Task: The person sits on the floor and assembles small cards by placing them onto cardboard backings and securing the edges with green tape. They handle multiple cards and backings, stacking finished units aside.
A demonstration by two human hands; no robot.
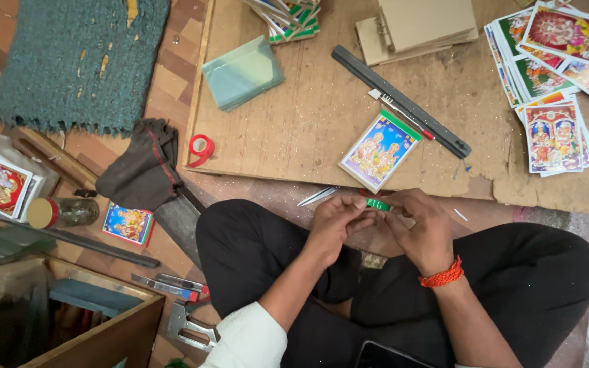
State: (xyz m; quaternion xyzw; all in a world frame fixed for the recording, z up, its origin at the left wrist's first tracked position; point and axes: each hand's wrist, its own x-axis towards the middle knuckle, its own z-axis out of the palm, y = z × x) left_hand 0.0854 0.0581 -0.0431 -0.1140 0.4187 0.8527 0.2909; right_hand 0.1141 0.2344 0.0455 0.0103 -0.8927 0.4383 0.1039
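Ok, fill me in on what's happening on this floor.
A person sits cross-legged at a wooden board. The left hand and right hand together pinch a small green roll of tape just above the lap. A colourful picture card lies on the board in front of them, beside a long dark ruler. More picture prints are stacked to the right, and a red tape roll lies off the board's left edge.

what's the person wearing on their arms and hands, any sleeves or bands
Both hands are bare, with no gloves or rings visible. The left hand comes from a forearm whose white ribbed sleeve is pushed up toward the elbow. The right hand has a red-orange beaded band around the wrist, and that forearm shows no sleeve in view.
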